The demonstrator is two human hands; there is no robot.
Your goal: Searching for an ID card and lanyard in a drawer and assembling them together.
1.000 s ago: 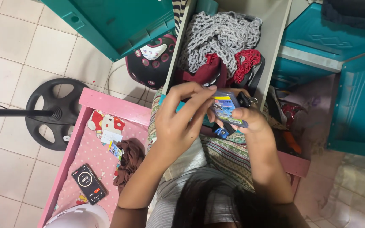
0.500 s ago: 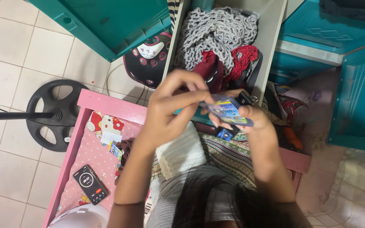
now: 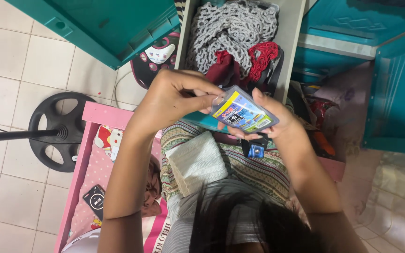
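card holder (image 3: 244, 114) now higher & flatter vs before, both grips, left hand (image 3: 176, 100) & right hand (image 3: 277, 122), clamped on it

Clear glossy plastic card sleeve (image 3: 243, 111), smooth, over bright printed paper. Grey open-knit yarn cloth (image 3: 230, 28), rough and matt. White folded waffle-weave cloth (image 3: 198, 161), coarse, on striped woven fabric (image 3: 254, 171). Teal painted cabinet door (image 3: 118, 23), smooth, faintly shiny. Black moulded plastic fan base (image 3: 55, 124), matt. Pale glazed floor tiles (image 3: 10, 51).
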